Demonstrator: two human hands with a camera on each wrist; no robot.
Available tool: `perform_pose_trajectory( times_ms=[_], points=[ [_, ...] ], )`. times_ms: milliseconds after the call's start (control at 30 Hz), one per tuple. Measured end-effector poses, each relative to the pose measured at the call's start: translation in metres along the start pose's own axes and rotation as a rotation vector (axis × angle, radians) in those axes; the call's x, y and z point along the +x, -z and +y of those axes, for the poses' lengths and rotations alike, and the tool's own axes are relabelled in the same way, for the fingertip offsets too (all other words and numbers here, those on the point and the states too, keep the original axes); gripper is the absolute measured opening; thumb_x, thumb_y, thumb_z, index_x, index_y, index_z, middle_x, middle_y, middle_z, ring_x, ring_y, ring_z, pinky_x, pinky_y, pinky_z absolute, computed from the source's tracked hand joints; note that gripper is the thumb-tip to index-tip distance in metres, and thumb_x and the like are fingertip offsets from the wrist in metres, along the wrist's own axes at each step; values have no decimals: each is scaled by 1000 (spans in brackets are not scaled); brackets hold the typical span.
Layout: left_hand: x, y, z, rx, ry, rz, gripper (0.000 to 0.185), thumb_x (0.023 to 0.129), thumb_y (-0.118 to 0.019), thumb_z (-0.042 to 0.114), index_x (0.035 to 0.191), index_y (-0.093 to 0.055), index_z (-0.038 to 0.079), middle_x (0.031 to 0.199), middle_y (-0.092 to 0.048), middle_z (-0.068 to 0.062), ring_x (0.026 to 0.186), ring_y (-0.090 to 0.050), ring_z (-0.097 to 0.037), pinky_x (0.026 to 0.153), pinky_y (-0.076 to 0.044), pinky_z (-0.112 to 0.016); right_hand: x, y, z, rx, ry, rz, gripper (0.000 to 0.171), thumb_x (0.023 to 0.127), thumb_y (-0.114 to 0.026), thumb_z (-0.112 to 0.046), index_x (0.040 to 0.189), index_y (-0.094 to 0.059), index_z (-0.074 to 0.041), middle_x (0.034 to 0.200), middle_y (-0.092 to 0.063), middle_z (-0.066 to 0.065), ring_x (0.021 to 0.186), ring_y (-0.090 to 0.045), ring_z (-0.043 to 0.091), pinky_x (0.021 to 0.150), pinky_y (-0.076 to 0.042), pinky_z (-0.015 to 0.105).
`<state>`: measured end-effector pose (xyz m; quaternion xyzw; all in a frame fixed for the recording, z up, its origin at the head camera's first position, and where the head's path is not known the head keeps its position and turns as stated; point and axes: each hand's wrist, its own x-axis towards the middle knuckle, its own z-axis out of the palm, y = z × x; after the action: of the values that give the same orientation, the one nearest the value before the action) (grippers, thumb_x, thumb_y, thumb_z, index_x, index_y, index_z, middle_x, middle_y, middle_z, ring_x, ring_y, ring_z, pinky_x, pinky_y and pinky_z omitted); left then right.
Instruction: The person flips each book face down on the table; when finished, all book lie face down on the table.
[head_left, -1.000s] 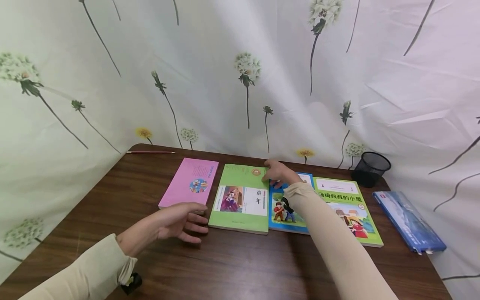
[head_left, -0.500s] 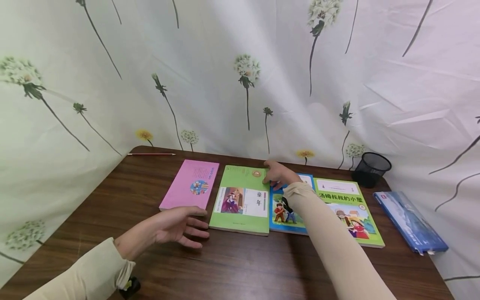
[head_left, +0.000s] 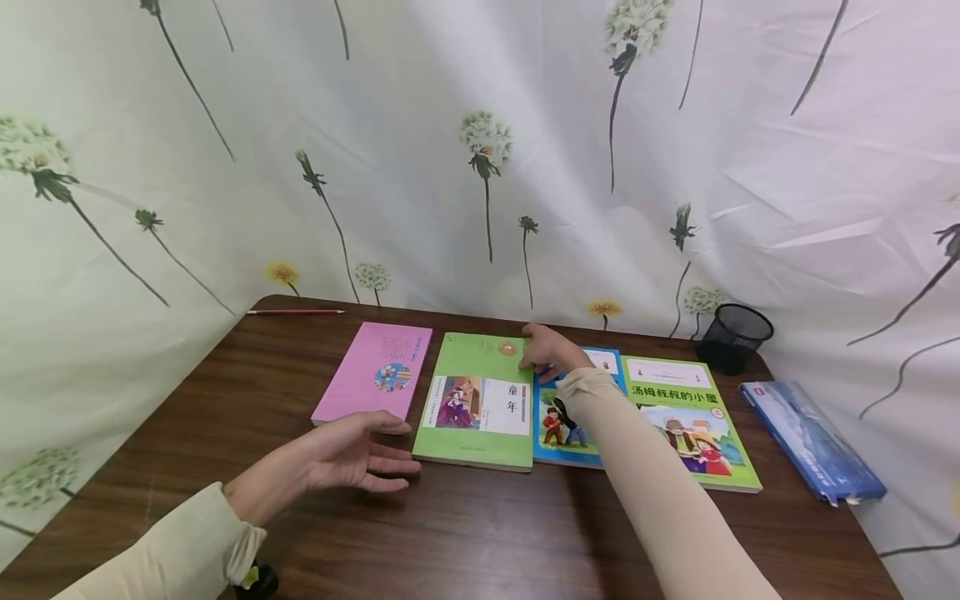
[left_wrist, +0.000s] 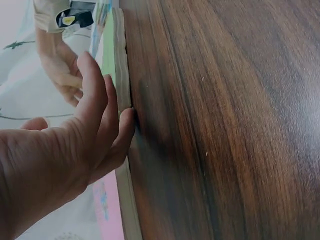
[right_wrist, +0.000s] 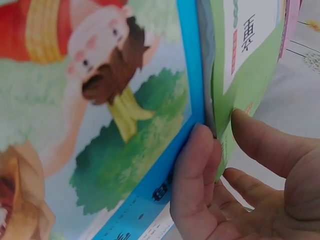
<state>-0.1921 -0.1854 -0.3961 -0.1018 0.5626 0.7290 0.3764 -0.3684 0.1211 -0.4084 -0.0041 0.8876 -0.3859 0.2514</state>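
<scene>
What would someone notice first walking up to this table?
A row of bright books across the brown table: pink book, green book, blue picture book, then another green one. The right hand grips the green book's far right corner, while the left hand lies open at its near left corner.

Left hand (head_left: 352, 454) open, right hand (head_left: 551, 354) pinching

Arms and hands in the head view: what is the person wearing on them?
Both arms wear long, pale beige sleeves with gathered cuffs. The left hand and right hand are bare: no gloves or rings visible. A small black device with a yellow mark sits under the left wrist.
</scene>
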Motion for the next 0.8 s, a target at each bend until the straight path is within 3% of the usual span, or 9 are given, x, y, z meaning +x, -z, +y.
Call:
perform_pose_trajectory(
  times_ms=[367,600,800],
  points=[
    [4,-5,-5,-24,-12,73,25,104,-44,26,117,-50,6,122,-46,-24,96,-66,-23,79,-59,-31,0,-2,-2,-1,-8,13,77,95,-62,-6,160,-22,-17,98,-51,14,72,-47,20,63,-56,33],
    [6,-8,-5,-23,-1,111,16,103,-48,24,107,-53,10,105,-52,-16,85,-62,-17,74,-57,-26,0,-3,-2,18,-22,5,78,95,-62,-6,161,-20,-18,106,-52,16,75,-48,21,67,-57,35],
    [10,-11,-3,-12,8,121,15,102,-48,24,108,-51,11,97,-52,-11,78,-58,-12,70,-55,-23,-1,-3,-1,26,-30,14,78,96,-61,-7,161,-19,-18,112,-51,16,78,-49,21,69,-58,36]
  ],
)
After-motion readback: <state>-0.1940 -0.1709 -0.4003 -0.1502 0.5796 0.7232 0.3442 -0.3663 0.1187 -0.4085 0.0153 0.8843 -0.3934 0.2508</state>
